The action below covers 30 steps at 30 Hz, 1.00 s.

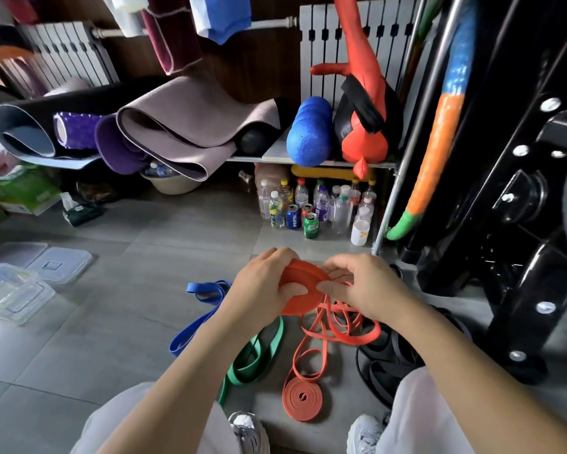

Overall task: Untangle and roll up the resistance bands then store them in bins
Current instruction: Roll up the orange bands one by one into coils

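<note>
Both hands grip the orange band roll (pixel 303 290): left hand (pixel 262 290) cups it, right hand (pixel 364 286) pinches its edge. Loose orange band (pixel 334 326) trails to the floor (pixel 111 339).

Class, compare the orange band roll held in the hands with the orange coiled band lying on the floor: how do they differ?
The orange rubber roll is gripped by the left hand and right hand; the orange floor coil lies flat, untouched. The held roll is wound tight; the floor coil shows gaps between turns. Both are orange spirals.
</note>
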Motion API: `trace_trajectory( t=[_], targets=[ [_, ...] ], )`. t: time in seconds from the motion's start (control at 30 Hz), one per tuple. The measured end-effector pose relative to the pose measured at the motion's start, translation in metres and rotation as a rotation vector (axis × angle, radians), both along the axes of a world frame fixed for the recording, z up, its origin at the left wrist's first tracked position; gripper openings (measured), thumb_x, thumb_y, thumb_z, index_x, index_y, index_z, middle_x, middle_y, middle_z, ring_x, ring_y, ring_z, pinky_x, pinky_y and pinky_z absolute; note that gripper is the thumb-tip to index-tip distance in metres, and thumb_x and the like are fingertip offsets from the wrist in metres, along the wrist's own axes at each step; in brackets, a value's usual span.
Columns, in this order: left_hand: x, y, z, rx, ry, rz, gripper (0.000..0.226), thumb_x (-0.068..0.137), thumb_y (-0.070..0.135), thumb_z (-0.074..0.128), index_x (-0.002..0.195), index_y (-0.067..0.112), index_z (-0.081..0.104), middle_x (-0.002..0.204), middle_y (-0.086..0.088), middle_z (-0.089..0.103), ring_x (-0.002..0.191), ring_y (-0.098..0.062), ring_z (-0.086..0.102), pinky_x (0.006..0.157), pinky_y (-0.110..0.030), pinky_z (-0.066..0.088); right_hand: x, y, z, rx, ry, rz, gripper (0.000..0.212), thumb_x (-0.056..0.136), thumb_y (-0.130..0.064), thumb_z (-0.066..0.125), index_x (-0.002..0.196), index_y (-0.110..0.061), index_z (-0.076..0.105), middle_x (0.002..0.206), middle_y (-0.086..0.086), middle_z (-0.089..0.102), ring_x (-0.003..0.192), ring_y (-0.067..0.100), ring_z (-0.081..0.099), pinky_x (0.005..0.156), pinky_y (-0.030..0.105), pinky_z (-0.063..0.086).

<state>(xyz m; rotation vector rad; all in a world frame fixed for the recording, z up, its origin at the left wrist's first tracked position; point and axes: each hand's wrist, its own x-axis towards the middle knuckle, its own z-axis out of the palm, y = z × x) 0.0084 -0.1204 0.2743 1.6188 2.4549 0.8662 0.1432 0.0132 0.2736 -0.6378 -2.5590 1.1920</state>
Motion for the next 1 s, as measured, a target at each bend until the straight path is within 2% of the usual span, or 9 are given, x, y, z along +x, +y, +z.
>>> trace_trajectory(
  t=[0.23, 0.33, 0.43, 0.53, 0.6, 0.67, 0.73, 0.87, 1.0],
  targets=[
    [-0.002, 0.008, 0.007, 0.018, -0.164, -0.063, 0.033, 0.084, 0.031, 0.067, 0.113, 0.021, 0.056, 0.099, 0.008, 0.055, 0.087, -0.014, 0.053, 0.068, -0.015, 0.039, 0.002, 0.006, -0.006, -0.237, 0.107, -0.054, 0.034, 0.074, -0.018, 0.079, 0.073, -0.050, 0.067, 0.076, -0.022, 0.071, 0.083, 0.000, 0.069, 0.086, 0.034, 0.055],
    [-0.001, 0.010, 0.009, 0.048, -0.249, -0.101, 0.011, 0.093, 0.025, 0.056, 0.103, 0.027, 0.058, 0.093, 0.007, 0.062, 0.085, -0.015, 0.058, 0.072, -0.021, 0.045, 0.002, 0.009, -0.008, -0.268, 0.120, -0.047, 0.035, 0.074, -0.016, 0.079, 0.073, -0.049, 0.067, 0.076, -0.023, 0.071, 0.083, -0.001, 0.069, 0.088, 0.034, 0.054],
    [0.003, 0.011, 0.011, 0.077, -0.316, -0.073, 0.010, 0.093, 0.021, 0.055, 0.094, 0.031, 0.057, 0.085, 0.013, 0.061, 0.078, -0.007, 0.058, 0.065, -0.009, 0.042, 0.003, 0.010, -0.008, -0.265, 0.121, -0.059, 0.033, 0.073, -0.015, 0.080, 0.076, -0.045, 0.068, 0.078, -0.019, 0.072, 0.087, 0.004, 0.069, 0.088, 0.035, 0.054],
    [0.006, 0.011, 0.012, 0.087, -0.404, -0.073, 0.009, 0.093, 0.021, 0.055, 0.095, 0.029, 0.058, 0.086, 0.013, 0.061, 0.079, -0.006, 0.058, 0.063, -0.005, 0.042, 0.004, 0.010, -0.008, -0.246, 0.129, -0.066, 0.032, 0.073, -0.017, 0.080, 0.076, -0.047, 0.067, 0.075, -0.025, 0.070, 0.082, -0.005, 0.067, 0.080, 0.024, 0.054],
    [0.007, 0.011, 0.012, 0.064, -0.384, -0.094, 0.011, 0.093, 0.021, 0.056, 0.101, 0.028, 0.057, 0.092, 0.009, 0.062, 0.085, -0.011, 0.059, 0.070, -0.012, 0.046, 0.004, 0.010, -0.008, -0.219, 0.133, -0.081, 0.029, 0.073, -0.020, 0.080, 0.077, -0.046, 0.067, 0.072, -0.028, 0.068, 0.080, -0.009, 0.065, 0.076, 0.016, 0.050],
    [0.007, 0.010, 0.011, 0.019, -0.304, -0.101, 0.021, 0.091, 0.018, 0.058, 0.111, 0.024, 0.056, 0.103, 0.004, 0.062, 0.093, -0.016, 0.058, 0.079, -0.025, 0.049, 0.003, 0.010, -0.009, -0.210, 0.139, -0.091, 0.026, 0.073, -0.022, 0.080, 0.081, -0.043, 0.067, 0.075, -0.026, 0.067, 0.084, -0.007, 0.064, 0.078, 0.017, 0.050],
    [0.006, 0.010, 0.010, 0.022, -0.284, -0.059, 0.023, 0.089, 0.014, 0.059, 0.111, 0.023, 0.057, 0.100, 0.004, 0.062, 0.092, -0.017, 0.058, 0.078, -0.028, 0.048, 0.002, 0.008, -0.008, -0.243, 0.167, -0.097, 0.024, 0.073, -0.021, 0.079, 0.084, -0.039, 0.069, 0.079, -0.021, 0.069, 0.088, 0.001, 0.067, 0.081, 0.021, 0.051],
    [-0.002, 0.008, 0.014, 0.156, -0.475, 0.020, 0.024, 0.087, 0.007, 0.062, 0.099, 0.028, 0.056, 0.088, 0.010, 0.061, 0.082, -0.012, 0.059, 0.070, -0.019, 0.047, 0.000, 0.002, -0.004, -0.373, 0.302, -0.126, 0.027, 0.073, -0.014, 0.078, 0.082, -0.039, 0.068, 0.077, -0.018, 0.072, 0.081, 0.001, 0.069, 0.074, 0.014, 0.053],
    [-0.006, 0.004, 0.017, 0.244, -0.628, 0.052, 0.025, 0.087, 0.005, 0.062, 0.092, 0.029, 0.058, 0.089, 0.001, 0.064, 0.083, -0.019, 0.061, 0.072, -0.028, 0.049, -0.001, -0.001, -0.003, -0.406, 0.322, -0.152, 0.023, 0.074, -0.012, 0.077, 0.088, -0.030, 0.070, 0.079, -0.014, 0.072, 0.079, 0.003, 0.070, 0.077, 0.019, 0.055]
  ],
)
